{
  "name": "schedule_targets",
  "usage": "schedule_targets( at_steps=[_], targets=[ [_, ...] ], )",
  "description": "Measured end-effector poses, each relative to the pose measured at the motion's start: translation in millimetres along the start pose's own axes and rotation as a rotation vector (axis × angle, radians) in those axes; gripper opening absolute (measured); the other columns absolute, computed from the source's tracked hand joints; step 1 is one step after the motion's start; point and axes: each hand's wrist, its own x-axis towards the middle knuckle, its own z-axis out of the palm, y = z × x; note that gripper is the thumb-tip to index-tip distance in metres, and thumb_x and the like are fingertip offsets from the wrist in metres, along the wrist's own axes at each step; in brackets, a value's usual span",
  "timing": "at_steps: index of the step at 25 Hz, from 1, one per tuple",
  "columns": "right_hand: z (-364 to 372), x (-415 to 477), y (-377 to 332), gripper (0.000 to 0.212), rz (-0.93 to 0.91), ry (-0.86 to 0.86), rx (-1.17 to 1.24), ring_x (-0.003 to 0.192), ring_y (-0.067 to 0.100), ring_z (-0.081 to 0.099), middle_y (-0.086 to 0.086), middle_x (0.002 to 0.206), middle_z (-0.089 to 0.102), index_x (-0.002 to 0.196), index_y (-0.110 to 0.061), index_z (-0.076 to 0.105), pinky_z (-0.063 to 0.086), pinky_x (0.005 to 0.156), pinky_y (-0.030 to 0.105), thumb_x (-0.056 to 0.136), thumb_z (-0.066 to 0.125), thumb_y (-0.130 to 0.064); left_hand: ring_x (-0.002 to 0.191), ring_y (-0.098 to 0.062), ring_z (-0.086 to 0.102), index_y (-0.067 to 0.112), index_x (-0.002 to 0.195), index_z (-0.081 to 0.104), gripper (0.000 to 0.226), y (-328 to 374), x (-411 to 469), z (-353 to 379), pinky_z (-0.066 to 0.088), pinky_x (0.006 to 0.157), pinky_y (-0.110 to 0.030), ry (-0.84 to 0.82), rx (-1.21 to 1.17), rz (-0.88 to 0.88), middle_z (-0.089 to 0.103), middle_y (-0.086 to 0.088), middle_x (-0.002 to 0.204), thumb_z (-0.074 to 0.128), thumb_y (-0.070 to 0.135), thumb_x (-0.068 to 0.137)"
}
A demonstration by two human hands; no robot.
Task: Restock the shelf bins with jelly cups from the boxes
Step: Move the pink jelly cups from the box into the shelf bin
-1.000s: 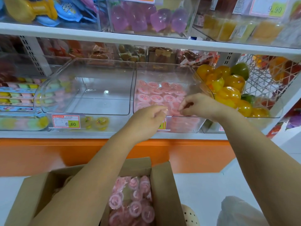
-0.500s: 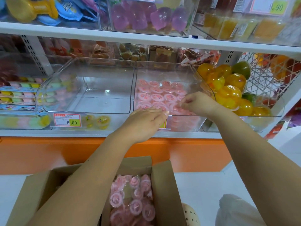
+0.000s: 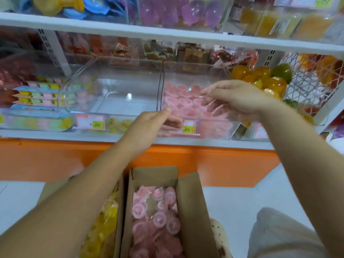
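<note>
At shelf [image 3: 55,135] front edge: clear bin [image 3: 214,127] part-filled with pink jelly cups [image 3: 182,101]. Right hand [image 3: 236,97] over it, fingers loosely spread. Left hand [image 3: 149,127] at bin lip, fingers curled; grip unclear, blurred. Orange jellies [image 3: 268,81] just right. Price tag [image 3: 90,122] unreadable. Cardboard box [image 3: 193,211] on white floor [image 3: 232,202].

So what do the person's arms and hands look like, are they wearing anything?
The left arm and right arm are bare, no sleeves in view. The left hand and right hand wear no gloves, and I can see no watch, bracelet or rings, though the picture is blurry.
</note>
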Motion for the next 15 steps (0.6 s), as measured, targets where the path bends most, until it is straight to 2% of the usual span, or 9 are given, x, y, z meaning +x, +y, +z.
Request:
schedule_targets(
  at_steps=[2, 4, 6, 8, 10, 11, 13, 14, 15],
  targets=[
    [14.7, -22.1, -5.6, 0.031, 0.138, -0.404, 0.035, 0.086, 0.023, 0.07, 0.013, 0.105, 0.071, 0.115, -0.008, 0.064, 0.058, 0.069, 0.028, 0.09, 0.054, -0.024, 0.103, -0.014, 0.072, 0.015, 0.108, 0.072, 0.047, -16.0, -25.2, -15.3, 0.056, 0.091, -0.033, -0.118, -0.011, -0.249, 0.075, -0.005, 0.11, 0.036, 0.045, 0.104],
    [52.1, -31.2, 15.5, 0.036, 0.294, -0.643, -0.038, 0.099, 0.03, 0.068, 0.014, 0.114, 0.068, 0.118, -0.009, 0.061, 0.058, 0.081, 0.039, 0.089, 0.052, -0.027, 0.116, -0.017, 0.065, 0.016, 0.123, 0.066, 0.052, -49.7, -49.7, -21.4, 0.052, 0.1, -0.038, -0.219, 0.048, -0.492, 0.067, -0.004, 0.127, 0.036, 0.053, 0.101],
    [111.4, -35.0, 62.0, 0.032, 0.451, -0.667, -0.063, 0.095, 0.03, 0.064, 0.014, 0.12, 0.061, 0.123, -0.013, 0.058, 0.053, 0.081, 0.04, 0.097, 0.047, -0.029, 0.129, -0.022, 0.054, 0.019, 0.136, 0.056, 0.054, -97.3, -72.8, -15.4, 0.044, 0.108, -0.042, -0.202, -0.016, -0.679, 0.054, -0.006, 0.142, 0.038, 0.056, 0.101],
    [172.2, -39.2, 120.8, 0.041, 0.588, -0.61, -0.077, 0.084, 0.024, 0.059, 0.014, 0.128, 0.053, 0.135, -0.014, 0.048, 0.051, 0.074, 0.035, 0.101, 0.043, -0.036, 0.133, -0.026, 0.048, 0.02, 0.143, 0.049, 0.056, -147.6, -94.1, -0.3, 0.042, 0.109, -0.043, -0.102, -0.102, -0.82, 0.046, -0.008, 0.148, 0.041, 0.055, 0.1],
    [223.1, -50.4, 173.4, 0.054, 0.769, -0.538, 0.008, 0.077, 0.018, 0.053, 0.022, 0.14, 0.045, 0.142, -0.015, 0.04, 0.046, 0.063, 0.03, 0.099, 0.043, -0.046, 0.128, -0.027, 0.053, 0.019, 0.143, 0.05, 0.059, -193.8, -114.0, 18.4, 0.046, 0.103, -0.041, -0.002, -0.173, -0.958, 0.05, -0.007, 0.146, 0.047, 0.057, 0.098],
    [244.6, -57.7, 195.4, 0.053, 0.858, -0.484, 0.059, 0.078, 0.016, 0.051, 0.025, 0.139, 0.046, 0.14, -0.014, 0.043, 0.043, 0.06, 0.027, 0.099, 0.042, -0.048, 0.124, -0.026, 0.056, 0.018, 0.139, 0.054, 0.059, -218.5, -121.1, 28.0, 0.047, 0.102, -0.04, 0.034, -0.201, -1.018, 0.053, -0.006, 0.143, 0.049, 0.058, 0.096],
    [284.3, -72.2, 238.7, 0.041, 0.888, -0.34, -0.007, 0.089, 0.021, 0.058, 0.018, 0.121, 0.059, 0.124, -0.015, 0.057, 0.049, 0.071, 0.028, 0.1, 0.041, -0.045, 0.126, -0.027, 0.055, 0.018, 0.139, 0.055, 0.066, -255.3, -122.7, 45.0, 0.042, 0.108, -0.042, 0.091, -0.194, -1.085, 0.055, -0.005, 0.143, 0.052, 0.063, 0.091],
    [298.7, -79.4, 256.8, 0.042, 0.876, -0.325, -0.105, 0.104, 0.025, 0.059, 0.014, 0.124, 0.059, 0.126, -0.016, 0.057, 0.05, 0.086, 0.03, 0.101, 0.039, -0.044, 0.127, -0.028, 0.053, 0.018, 0.143, 0.051, 0.073, -266.3, -119.6, 51.9, 0.04, 0.11, -0.042, 0.109, -0.184, -1.102, 0.053, -0.005, 0.144, 0.051, 0.066, 0.088],
    [308.8, -85.6, 264.6, 0.047, 0.895, -0.383, -0.224, 0.121, 0.03, 0.053, 0.014, 0.137, 0.052, 0.135, -0.016, 0.05, 0.044, 0.101, 0.034, 0.102, 0.034, -0.045, 0.129, -0.029, 0.051, 0.016, 0.146, 0.046, 0.077, -274.6, -115.9, 57.1, 0.039, 0.111, -0.043, 0.128, -0.148, -1.105, 0.051, -0.006, 0.146, 0.049, 0.067, 0.088]
  ],
)
